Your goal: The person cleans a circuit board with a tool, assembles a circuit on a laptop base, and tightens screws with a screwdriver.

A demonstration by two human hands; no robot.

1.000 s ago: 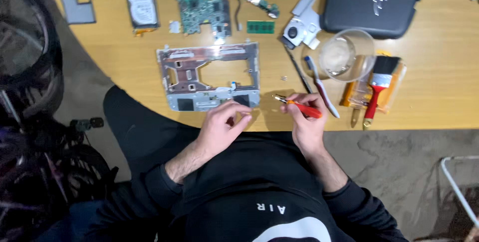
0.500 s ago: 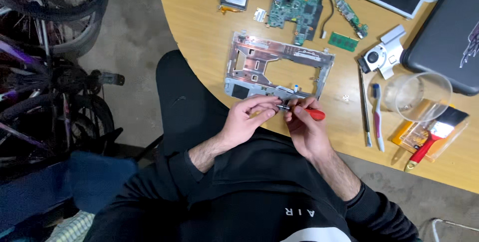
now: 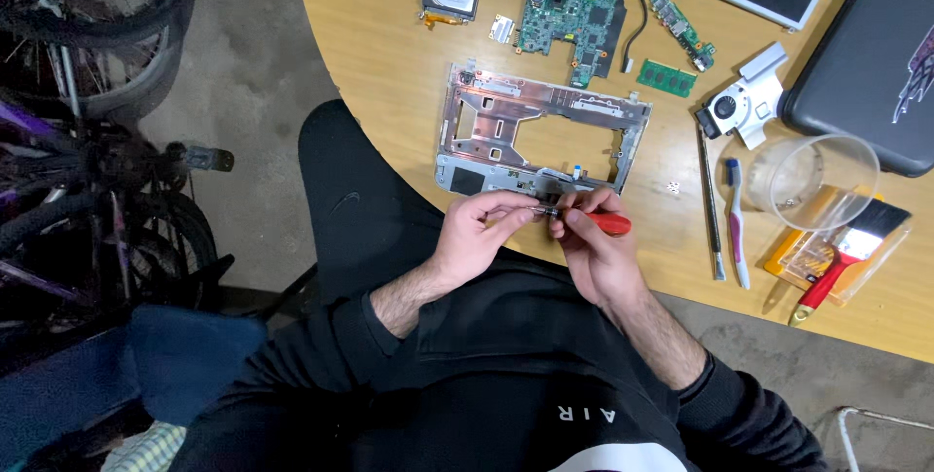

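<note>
Seen from the head view, a red-handled screwdriver (image 3: 595, 222) was gripped in the right hand (image 3: 595, 256) at the desk's (image 3: 389, 63) near edge — its tip pinched by left hand (image 3: 474, 238) fingers, just before a metal laptop frame (image 3: 541, 131).

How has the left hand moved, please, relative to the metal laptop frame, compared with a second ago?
Yes: the left hand has moved up to the screwdriver's tip, beside the metal frame's near edge.
</note>
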